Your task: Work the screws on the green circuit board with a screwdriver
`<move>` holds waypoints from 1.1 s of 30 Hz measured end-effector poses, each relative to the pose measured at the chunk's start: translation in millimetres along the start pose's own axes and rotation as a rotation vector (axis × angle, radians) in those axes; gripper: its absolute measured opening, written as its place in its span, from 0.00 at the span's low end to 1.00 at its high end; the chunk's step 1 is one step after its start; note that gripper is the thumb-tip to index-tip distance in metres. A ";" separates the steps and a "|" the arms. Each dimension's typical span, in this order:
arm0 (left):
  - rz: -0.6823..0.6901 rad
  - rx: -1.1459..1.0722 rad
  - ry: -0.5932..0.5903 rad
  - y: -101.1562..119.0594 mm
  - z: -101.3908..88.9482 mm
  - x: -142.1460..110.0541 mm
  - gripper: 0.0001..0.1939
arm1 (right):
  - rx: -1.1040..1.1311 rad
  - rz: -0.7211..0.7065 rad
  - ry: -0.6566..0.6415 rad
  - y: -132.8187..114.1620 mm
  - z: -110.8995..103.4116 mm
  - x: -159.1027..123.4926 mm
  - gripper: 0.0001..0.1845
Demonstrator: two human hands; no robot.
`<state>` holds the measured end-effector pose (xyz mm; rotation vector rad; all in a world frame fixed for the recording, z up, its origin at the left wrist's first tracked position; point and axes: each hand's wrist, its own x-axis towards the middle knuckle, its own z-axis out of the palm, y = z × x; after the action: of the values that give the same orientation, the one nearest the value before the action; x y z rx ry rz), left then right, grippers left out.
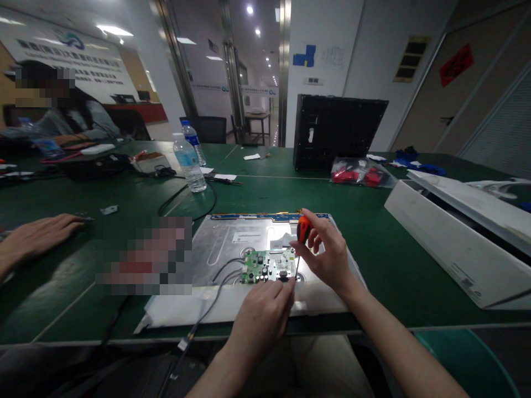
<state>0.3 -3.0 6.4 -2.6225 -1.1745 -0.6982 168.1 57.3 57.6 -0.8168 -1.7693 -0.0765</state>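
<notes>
The person's left forearm (219, 365) is reaching in nearest the camera, leading to the left hand (264, 305), whose fingers are bunching at the lower right of the circuit board (265, 264); whether that grip is closing on anything cannot be told. The right hand (329, 258) is pinching a screwdriver (304, 228) by its orange-and-black handle, the shaft pointing down beside the left fingertips. The board is lying on a flat metal panel (211, 235), which is resting on the green surface (257, 190).

The work is apparently sitting mid-step: two cables (227, 263) are running from the board's left edge, and the screwdriver is standing at one corner. Whether a screw is going in or coming out there, and how many other corners are needing attention, the view is not showing. A blue strip (249, 218) is lining the panel's far edge.

Farther out, a white box (443, 243) is lying to the right, a black housing (338, 132) is standing beyond the panel with a plastic bag (360, 172) in front, two bottles (189, 163) are standing farther left, and another person's hand (45, 235) is resting at far left.
</notes>
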 end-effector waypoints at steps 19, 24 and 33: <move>0.002 0.004 -0.003 0.3 2.4 -0.8 0.13 | 0.041 0.019 -0.024 -1.8 -1.3 -1.9 0.32; -0.007 0.002 -0.013 0.9 1.0 -2.2 0.13 | 0.088 0.017 -0.014 -1.6 -1.2 -2.5 0.30; 0.001 -0.001 -0.007 -0.2 0.8 -0.9 0.13 | 0.040 0.025 -0.005 -2.7 -2.6 -0.6 0.30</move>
<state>-0.1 -3.2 5.2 -2.6284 -1.1751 -0.6899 168.9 53.8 58.9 -0.8108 -1.7597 -0.0224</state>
